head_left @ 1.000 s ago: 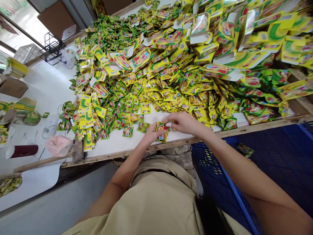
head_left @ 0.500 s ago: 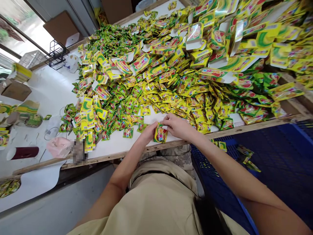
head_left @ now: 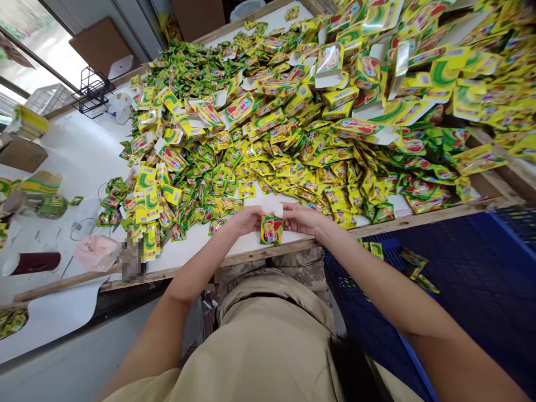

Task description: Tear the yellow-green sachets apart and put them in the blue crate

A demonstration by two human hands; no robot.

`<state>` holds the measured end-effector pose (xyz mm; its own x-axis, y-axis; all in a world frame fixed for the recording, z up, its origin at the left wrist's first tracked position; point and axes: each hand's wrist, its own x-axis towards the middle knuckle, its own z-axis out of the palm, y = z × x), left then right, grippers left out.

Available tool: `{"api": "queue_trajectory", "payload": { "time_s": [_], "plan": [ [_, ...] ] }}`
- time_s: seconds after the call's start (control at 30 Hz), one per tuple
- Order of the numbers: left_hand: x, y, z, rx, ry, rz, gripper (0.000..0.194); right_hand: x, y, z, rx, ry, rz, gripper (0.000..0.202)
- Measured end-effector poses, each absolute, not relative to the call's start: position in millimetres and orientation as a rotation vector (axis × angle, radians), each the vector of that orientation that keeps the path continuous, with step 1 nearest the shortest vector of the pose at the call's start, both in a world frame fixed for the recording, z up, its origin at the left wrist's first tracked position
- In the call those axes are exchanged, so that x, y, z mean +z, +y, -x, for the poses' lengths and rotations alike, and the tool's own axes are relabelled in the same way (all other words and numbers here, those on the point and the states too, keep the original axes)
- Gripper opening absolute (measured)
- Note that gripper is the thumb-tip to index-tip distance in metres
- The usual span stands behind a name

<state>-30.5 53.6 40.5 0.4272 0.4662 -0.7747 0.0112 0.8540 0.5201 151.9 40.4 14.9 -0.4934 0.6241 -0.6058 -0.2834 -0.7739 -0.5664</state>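
Note:
Between my hands, at the table's front edge, is a small green and yellow printed box (head_left: 272, 230) with red fruit pictures and white card flaps standing at its top. My left hand (head_left: 250, 220) grips its left side, fingers bent behind it. From the other side my right hand (head_left: 300, 219) pinches the box near the white flap. My fingertips are partly hidden by the box. Close beyond my hands lie loose yellow sachets (head_left: 247, 190). A green sachet (head_left: 216, 225) lies beside my left wrist.
A large heap of yellow flat boxes (head_left: 240, 109) and sachets covers the table (head_left: 96, 145). A wooden rail (head_left: 234, 258) runs along the front edge. At left are a dark red cylinder (head_left: 36, 262), a pink bag (head_left: 96, 252) and a wire rack (head_left: 92, 92). Blue crates (head_left: 456, 262) stand at lower right.
Both hands have shifted slightly around the box, and my left hand now lies flatter to its left. The box has turned to show more green, with its white flaps more exposed. The view has shifted a little.

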Motion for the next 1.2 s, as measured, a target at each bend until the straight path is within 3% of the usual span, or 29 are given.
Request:
{"api": "queue_trajectory", "payload": {
  "time_s": [0.23, 0.7, 0.97, 1.2],
  "plan": [
    [37.9, 58.8, 27.9, 0.369, 1.173, -0.498, 0.029, 18.2, 51.2, -144.6, 2.325, -0.539, 1.172, 0.034],
    [28.2, 58.4, 30.5, 0.263, 0.985, -0.287, 0.022, 10.7, 50.8, -147.8, 2.260, -0.687, 1.132, 0.030],
    [28.6, 24.4, 31.6, 0.849, 1.159, -1.031, 0.021, 5.9, 40.0, -155.3, 1.548, -1.369, 1.182, 0.025],
    [30.2, 7.8, 26.9, 0.966, 1.247, -1.250, 0.017, 2.1, 25.8, -160.5, 1.539, -1.414, 1.078, 0.027]
  ]
}}
